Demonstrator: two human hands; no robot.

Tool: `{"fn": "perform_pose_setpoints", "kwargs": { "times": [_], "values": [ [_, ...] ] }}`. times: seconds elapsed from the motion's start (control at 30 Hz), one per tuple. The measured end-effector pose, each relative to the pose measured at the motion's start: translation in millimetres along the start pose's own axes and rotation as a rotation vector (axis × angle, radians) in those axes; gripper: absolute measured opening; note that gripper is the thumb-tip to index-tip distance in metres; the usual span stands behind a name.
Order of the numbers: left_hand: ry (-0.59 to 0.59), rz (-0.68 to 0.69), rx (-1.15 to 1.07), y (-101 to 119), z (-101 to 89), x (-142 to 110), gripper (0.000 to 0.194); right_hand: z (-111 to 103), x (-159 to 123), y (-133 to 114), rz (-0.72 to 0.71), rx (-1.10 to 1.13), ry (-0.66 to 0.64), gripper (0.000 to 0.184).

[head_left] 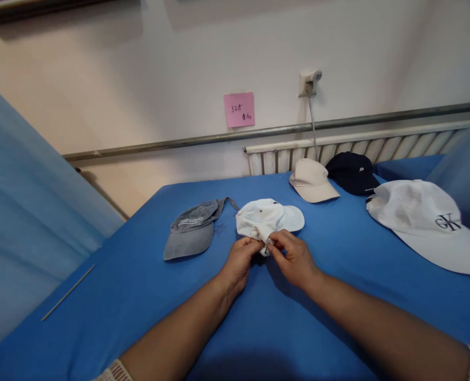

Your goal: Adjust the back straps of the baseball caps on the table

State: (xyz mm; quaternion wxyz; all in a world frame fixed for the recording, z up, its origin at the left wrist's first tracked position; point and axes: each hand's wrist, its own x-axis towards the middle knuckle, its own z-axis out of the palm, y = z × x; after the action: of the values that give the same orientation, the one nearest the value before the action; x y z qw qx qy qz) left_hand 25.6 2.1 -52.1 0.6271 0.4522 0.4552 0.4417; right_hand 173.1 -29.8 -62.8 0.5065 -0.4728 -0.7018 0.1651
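A pale, whitish baseball cap (263, 216) is between my two hands over the blue-covered table, its brim pointing right. My left hand (240, 259) pinches the near edge of the cap with thumb and fingers. Close beside it, my right hand (292, 256) grips the same edge, and the fabric bunches up between them. What exactly the fingertips pinch is partly hidden. To the left of this cap lies a grey baseball cap (193, 227) with white lettering, its strap trailing toward the pale one.
Toward the back right sit a beige cap (312, 180) and a black cap (352, 172). A large white cap (421, 217) lies at right. A thin stick (69, 292) rests on the blue sheet (139, 317) at left. Behind are a radiator (282, 159) and a metal rail (187, 142).
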Motion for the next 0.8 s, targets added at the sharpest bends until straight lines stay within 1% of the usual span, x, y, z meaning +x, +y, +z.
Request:
{"fn": "perform_pose_setpoints", "kwargs": {
  "times": [0.1, 0.2, 0.33, 0.57, 0.67, 0.8],
  "values": [
    [-0.032, 0.008, -0.012, -3, -2.2, 2, 0.025, 1, 1, 4, 0.062, 0.045, 0.036, 0.010],
    [-0.095, 0.011, -0.012, -4, -4.9, 4, 0.033, 4, 1, 11, 0.157, 0.133, 0.071, 0.009],
    [-0.169, 0.029, -0.017, -2, -7.2, 5, 0.034, 10, -1, 16, 0.244, 0.241, 0.088, 0.010],
    [-0.209, 0.036, 0.038, 5, -10.3, 5, 0.030, 11, 2, 15, 0.368, 0.383, 0.136, 0.016],
    [-0.198, 0.036, 0.079, 5, -11.3, 5, 0.031, 11, 3, 15, 0.412, 0.416, 0.154, 0.020],
    [-0.203, -0.033, -0.005, 5, -9.1, 4, 0.031, 9, 5, 16, 0.404, 0.414, 0.170, 0.020]
  ]
}}
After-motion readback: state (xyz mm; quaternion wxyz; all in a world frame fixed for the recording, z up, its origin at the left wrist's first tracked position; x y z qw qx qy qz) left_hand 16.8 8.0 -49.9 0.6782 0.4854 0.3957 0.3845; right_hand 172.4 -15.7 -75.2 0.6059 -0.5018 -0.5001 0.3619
